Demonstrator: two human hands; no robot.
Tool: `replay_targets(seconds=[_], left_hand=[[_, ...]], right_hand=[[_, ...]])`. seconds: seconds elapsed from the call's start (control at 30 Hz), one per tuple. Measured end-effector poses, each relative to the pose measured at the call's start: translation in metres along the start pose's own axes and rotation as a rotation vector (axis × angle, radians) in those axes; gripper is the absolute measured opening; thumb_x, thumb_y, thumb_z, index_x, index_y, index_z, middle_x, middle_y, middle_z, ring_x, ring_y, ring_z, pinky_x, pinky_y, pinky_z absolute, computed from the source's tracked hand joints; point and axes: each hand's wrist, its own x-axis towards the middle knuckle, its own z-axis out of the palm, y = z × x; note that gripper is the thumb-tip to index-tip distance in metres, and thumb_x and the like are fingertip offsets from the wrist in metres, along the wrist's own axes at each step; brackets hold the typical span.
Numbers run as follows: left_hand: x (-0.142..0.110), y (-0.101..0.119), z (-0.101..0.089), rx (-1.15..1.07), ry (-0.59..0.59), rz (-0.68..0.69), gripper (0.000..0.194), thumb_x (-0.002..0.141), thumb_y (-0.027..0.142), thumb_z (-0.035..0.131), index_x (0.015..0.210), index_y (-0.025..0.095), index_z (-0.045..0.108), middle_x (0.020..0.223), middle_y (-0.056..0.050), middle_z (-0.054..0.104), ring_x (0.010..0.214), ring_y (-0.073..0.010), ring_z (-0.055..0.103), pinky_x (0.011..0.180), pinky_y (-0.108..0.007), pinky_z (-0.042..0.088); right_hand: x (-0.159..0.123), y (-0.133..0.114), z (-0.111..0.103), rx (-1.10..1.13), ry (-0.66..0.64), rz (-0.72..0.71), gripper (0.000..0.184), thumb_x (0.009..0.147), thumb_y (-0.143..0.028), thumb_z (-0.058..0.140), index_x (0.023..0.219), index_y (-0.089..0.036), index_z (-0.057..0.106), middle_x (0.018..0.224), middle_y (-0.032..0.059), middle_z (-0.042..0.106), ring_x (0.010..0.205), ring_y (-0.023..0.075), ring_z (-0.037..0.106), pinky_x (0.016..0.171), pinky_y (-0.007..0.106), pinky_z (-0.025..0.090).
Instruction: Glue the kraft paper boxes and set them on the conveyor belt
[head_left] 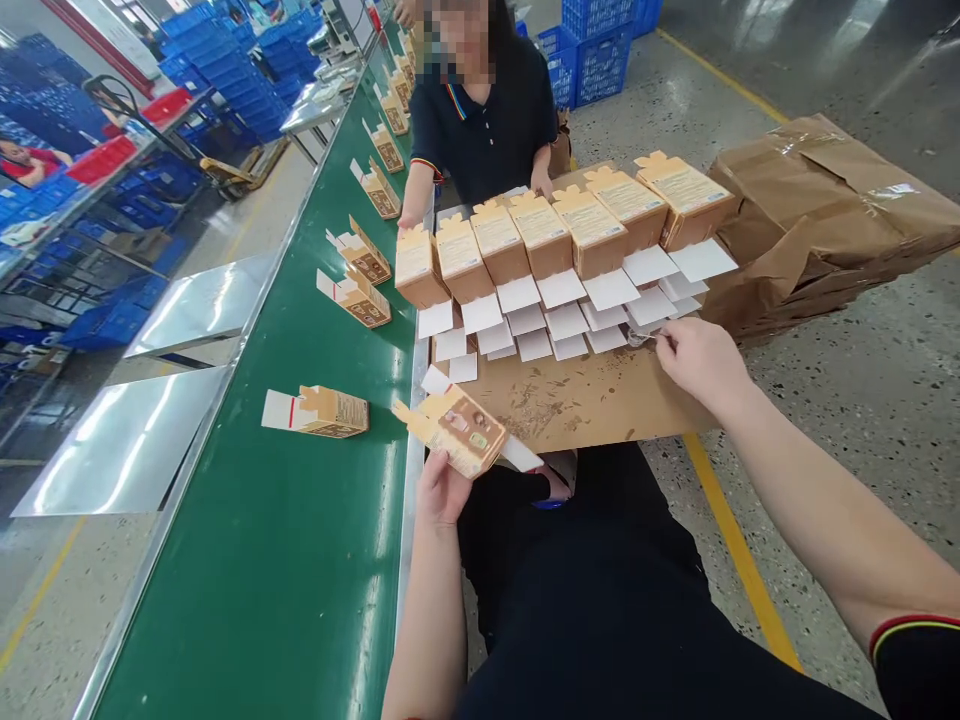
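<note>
One box [466, 425] | left hand's [444, 490] fingers pinch near side | likely light, bendy; hold sides | right hand's [701, 365] pinch pale string [640, 339]

A plain, very dark navy, almost black cloth shirt [600, 610] was worn over the torso. The right upper arm was covered by a short, dark fabric sleeve [926, 670], and its curved hem was edged with a narrow red-and-yellow striped trim [904, 625]. The legs were clothed in black fabric trousers [622, 500]. The forearms [810, 500], left hand [444, 492] and right hand [705, 362] were left bare.
</note>
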Motion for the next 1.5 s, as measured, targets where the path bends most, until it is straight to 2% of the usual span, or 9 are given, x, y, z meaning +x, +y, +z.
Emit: replay_targets(seconds=[0.13, 0.2, 0.33, 0.47, 0.6, 0.83, 1.03, 1.17, 1.5], left_hand=[[0.016, -0.006, 0.014, 0.143, 0.026, 0.097, 0.086, 0.073, 0.068, 0.103, 0.144, 0.029, 0.073, 0.153, -0.017, 0.075, 0.148, -0.0401, 0.071, 0.124, -0.057, 0.060], [0.026, -0.008, 0.019, 0.209, 0.034, 0.127, 0.092, 0.070, 0.066, 0.106, 0.147, 0.029, 0.069, 0.154, -0.017, 0.074, 0.146, -0.0367, 0.073, 0.125, -0.054, 0.059], [0.041, -0.013, 0.023, 0.265, 0.026, 0.126, 0.098, 0.071, 0.069, 0.105, 0.150, 0.030, 0.063, 0.149, -0.017, 0.075, 0.141, -0.0338, 0.076, 0.120, -0.051, 0.062], [0.042, -0.017, 0.022, 0.310, 0.053, 0.151, 0.098, 0.068, 0.067, 0.108, 0.146, 0.028, 0.062, 0.147, -0.017, 0.076, 0.137, -0.0330, 0.078, 0.120, -0.051, 0.063], [0.037, -0.020, 0.020, 0.333, 0.054, 0.147, 0.101, 0.070, 0.070, 0.106, 0.150, 0.028, 0.060, 0.153, -0.018, 0.073, 0.143, -0.0335, 0.075, 0.123, -0.052, 0.060], [0.028, -0.021, 0.025, 0.403, 0.069, 0.215, 0.102, 0.064, 0.071, 0.107, 0.141, 0.028, 0.056, 0.138, -0.015, 0.076, 0.129, -0.0318, 0.079, 0.118, -0.049, 0.062], [0.011, -0.028, 0.034, 0.539, 0.108, 0.318, 0.095, 0.063, 0.054, 0.110, 0.134, 0.026, 0.053, 0.129, -0.014, 0.073, 0.126, -0.0314, 0.077, 0.113, -0.045, 0.064], [0.005, -0.032, 0.037, 0.592, 0.114, 0.332, 0.093, 0.065, 0.056, 0.107, 0.134, 0.027, 0.053, 0.131, -0.013, 0.071, 0.124, -0.0313, 0.077, 0.110, -0.045, 0.065], [0.006, -0.035, 0.038, 0.662, 0.114, 0.339, 0.087, 0.064, 0.045, 0.106, 0.132, 0.025, 0.056, 0.125, -0.012, 0.072, 0.120, -0.0324, 0.077, 0.108, -0.047, 0.065]], right_hand=[[-0.046, -0.040, 0.007, 0.210, -0.005, 0.023, 0.027, 0.108, -0.034, 0.065, 0.084, -0.025, 0.069, 0.076, 0.0070, 0.070, 0.067, 0.0215, 0.060, 0.061, 0.036, 0.045], [-0.070, -0.071, 0.029, 0.349, -0.089, -0.003, 0.024, 0.108, -0.033, 0.063, 0.089, -0.023, 0.075, 0.082, 0.0071, 0.076, 0.070, 0.0216, 0.065, 0.063, 0.035, 0.051], [-0.102, -0.122, 0.085, 0.484, -0.195, -0.103, 0.027, 0.109, -0.025, 0.058, 0.085, -0.024, 0.069, 0.077, 0.0036, 0.070, 0.068, 0.0188, 0.062, 0.067, 0.032, 0.050], [-0.108, -0.138, 0.123, 0.430, -0.253, -0.154, 0.033, 0.112, -0.020, 0.053, 0.079, -0.024, 0.057, 0.079, 0.0034, 0.063, 0.073, 0.0186, 0.060, 0.069, 0.031, 0.047], [-0.110, -0.137, 0.136, 0.342, -0.301, -0.168, 0.035, 0.113, -0.018, 0.053, 0.078, -0.024, 0.054, 0.081, 0.0039, 0.061, 0.071, 0.0187, 0.056, 0.068, 0.033, 0.044], [-0.126, -0.144, 0.133, 0.410, -0.305, -0.274, 0.032, 0.112, -0.015, 0.053, 0.081, -0.024, 0.058, 0.080, 0.0029, 0.062, 0.073, 0.0182, 0.059, 0.070, 0.031, 0.046], [-0.136, -0.126, 0.102, 0.528, -0.210, -0.148, 0.031, 0.110, -0.015, 0.056, 0.080, -0.024, 0.060, 0.074, 0.0006, 0.058, 0.065, 0.0165, 0.054, 0.067, 0.030, 0.046], [-0.141, -0.116, 0.085, 0.553, -0.171, -0.053, 0.031, 0.106, -0.017, 0.058, 0.076, -0.024, 0.058, 0.069, -0.0007, 0.054, 0.060, 0.0155, 0.049, 0.061, 0.030, 0.043], [-0.145, -0.114, 0.074, 0.566, -0.144, 0.044, 0.027, 0.103, -0.022, 0.061, 0.076, -0.024, 0.065, 0.068, 0.0001, 0.059, 0.059, 0.0152, 0.051, 0.060, 0.030, 0.044]])
